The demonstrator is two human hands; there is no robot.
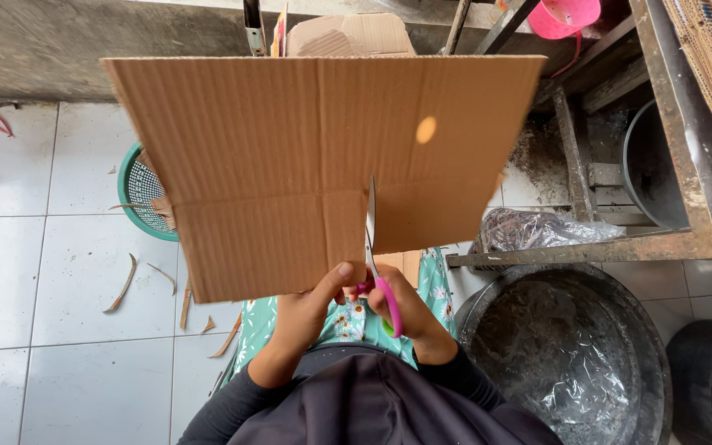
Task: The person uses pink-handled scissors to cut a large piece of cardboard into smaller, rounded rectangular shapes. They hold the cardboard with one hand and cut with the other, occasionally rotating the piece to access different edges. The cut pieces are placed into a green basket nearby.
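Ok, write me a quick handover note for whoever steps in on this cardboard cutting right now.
Left hand: pinches the bottom edge of the cardboard sheet, holding it up in front of the body.
Right hand: grips the pink-handled scissors, blades pointing up into the sheet.
Done: a cut runs up from the bottom edge, past the horizontal crease, to about the middle of the sheet. Thin cardboard strips lie on the white tiled floor; a green basket behind the sheet holds some scraps.
Left: the upper half above the blades is uncut.
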